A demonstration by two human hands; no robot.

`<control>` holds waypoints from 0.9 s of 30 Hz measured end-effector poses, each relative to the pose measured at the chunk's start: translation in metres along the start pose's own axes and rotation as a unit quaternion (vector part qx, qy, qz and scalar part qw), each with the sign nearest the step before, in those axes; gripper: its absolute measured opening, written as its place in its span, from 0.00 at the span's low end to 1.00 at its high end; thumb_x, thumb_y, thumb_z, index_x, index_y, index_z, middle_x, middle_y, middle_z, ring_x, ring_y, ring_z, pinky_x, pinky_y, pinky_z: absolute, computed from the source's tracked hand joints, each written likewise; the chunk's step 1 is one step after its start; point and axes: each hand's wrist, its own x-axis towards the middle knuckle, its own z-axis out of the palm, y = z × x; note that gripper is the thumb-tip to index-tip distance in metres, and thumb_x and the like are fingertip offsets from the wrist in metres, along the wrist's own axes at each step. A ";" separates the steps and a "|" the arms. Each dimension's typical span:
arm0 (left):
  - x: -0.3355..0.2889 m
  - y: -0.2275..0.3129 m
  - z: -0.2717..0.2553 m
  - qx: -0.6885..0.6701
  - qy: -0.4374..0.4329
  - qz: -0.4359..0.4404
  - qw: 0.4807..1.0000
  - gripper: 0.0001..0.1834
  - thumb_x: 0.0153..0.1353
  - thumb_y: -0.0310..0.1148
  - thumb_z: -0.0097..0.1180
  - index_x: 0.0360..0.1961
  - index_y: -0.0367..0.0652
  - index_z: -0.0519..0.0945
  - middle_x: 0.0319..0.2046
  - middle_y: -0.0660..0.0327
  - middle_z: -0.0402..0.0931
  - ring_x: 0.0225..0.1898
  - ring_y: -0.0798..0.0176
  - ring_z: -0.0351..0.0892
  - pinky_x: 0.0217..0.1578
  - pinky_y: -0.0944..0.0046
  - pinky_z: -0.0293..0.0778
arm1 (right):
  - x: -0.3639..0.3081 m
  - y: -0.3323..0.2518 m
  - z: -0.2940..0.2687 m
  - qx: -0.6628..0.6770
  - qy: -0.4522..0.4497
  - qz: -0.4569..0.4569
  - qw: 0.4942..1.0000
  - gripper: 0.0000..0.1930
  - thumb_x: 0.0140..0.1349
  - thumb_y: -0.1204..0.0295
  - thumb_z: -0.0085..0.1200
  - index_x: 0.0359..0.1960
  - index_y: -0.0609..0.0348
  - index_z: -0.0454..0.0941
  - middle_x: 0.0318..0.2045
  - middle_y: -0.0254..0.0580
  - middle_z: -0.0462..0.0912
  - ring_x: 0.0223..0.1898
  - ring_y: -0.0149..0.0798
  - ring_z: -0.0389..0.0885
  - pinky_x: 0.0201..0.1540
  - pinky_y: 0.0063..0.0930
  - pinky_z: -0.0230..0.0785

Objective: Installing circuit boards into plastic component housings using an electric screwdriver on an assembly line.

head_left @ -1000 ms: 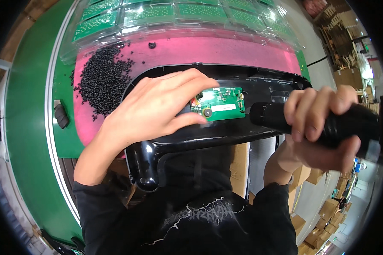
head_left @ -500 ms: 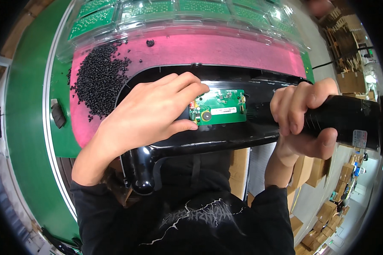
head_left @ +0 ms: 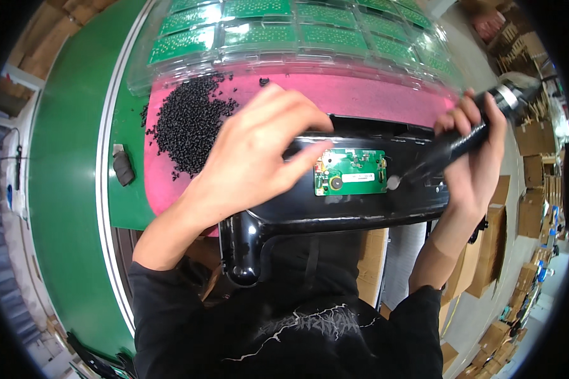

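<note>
A glossy black plastic housing (head_left: 335,215) lies in front of me, with a green circuit board (head_left: 351,184) sitting inside it. My left hand (head_left: 269,142) is over the housing's left part, slightly blurred. Its thumb and forefinger are apart by the board's upper left corner, and I see nothing between them. In my right hand (head_left: 474,142), the fingers wrap round a black electric screwdriver (head_left: 464,144). The tool slants down to the left, and its blurred tip is close to the board's right edge. Whether the tip touches anything, I cannot tell.
A heap of small black screws (head_left: 189,123) covers the left of the pink mat (head_left: 360,91). Clear plastic trays (head_left: 259,54) of green boards stand behind. A small dark wrapped piece (head_left: 123,167) lies on the green table (head_left: 69,158). Cardboard boxes (head_left: 487,265) stand at right.
My left hand has lifted off the board's left edge. The screwdriver has swung from lying sideways at the right to slanting down toward the board. The whole view has shifted somewhat.
</note>
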 end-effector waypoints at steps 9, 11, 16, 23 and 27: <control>-0.001 -0.007 -0.002 0.157 -0.043 -0.089 0.983 0.11 0.56 0.31 0.63 0.39 0.40 0.79 0.35 0.56 0.77 0.38 0.48 0.78 0.39 0.53 0.75 | -0.045 0.028 0.023 -0.314 -0.037 -0.154 0.936 0.18 0.64 0.75 0.47 0.54 0.69 0.71 0.50 0.51 0.76 0.54 0.43 0.76 0.53 0.46 0.78; -0.002 -0.008 -0.004 0.202 -0.112 -0.104 0.967 0.11 0.53 0.34 0.66 0.32 0.38 0.80 0.30 0.55 0.74 0.34 0.47 0.78 0.34 0.52 0.73 | -0.070 0.037 0.063 -0.458 -0.217 -0.128 0.853 0.09 0.59 0.75 0.51 0.39 0.66 0.78 0.37 0.45 0.79 0.38 0.37 0.81 0.38 0.26 0.77; 0.003 0.030 -0.017 0.215 -0.144 -0.054 0.964 0.10 0.49 0.26 0.67 0.26 0.33 0.76 0.25 0.51 0.67 0.28 0.45 0.72 0.27 0.56 0.67 | -0.114 0.058 0.122 -0.560 -0.492 -0.403 0.531 0.14 0.52 0.65 0.64 0.32 0.65 0.81 0.25 0.44 0.83 0.26 0.43 0.83 0.30 0.37 0.76; -0.042 0.077 -0.065 0.228 0.070 0.069 0.969 0.13 0.44 0.12 0.60 0.34 0.31 0.82 0.31 0.53 0.74 0.32 0.55 0.75 0.32 0.61 0.70 | -0.137 0.030 0.104 -0.556 -0.518 -0.338 0.555 0.12 0.52 0.66 0.66 0.33 0.61 0.84 0.25 0.40 0.85 0.26 0.41 0.84 0.29 0.37 0.76; -0.058 0.087 -0.053 0.311 0.183 0.068 0.930 0.14 0.47 0.17 0.63 0.39 0.34 0.81 0.32 0.51 0.76 0.35 0.52 0.76 0.37 0.57 0.75 | -0.147 0.025 0.080 -0.550 -0.531 -0.288 0.577 0.11 0.51 0.67 0.65 0.33 0.61 0.85 0.26 0.40 0.86 0.28 0.42 0.84 0.31 0.39 0.76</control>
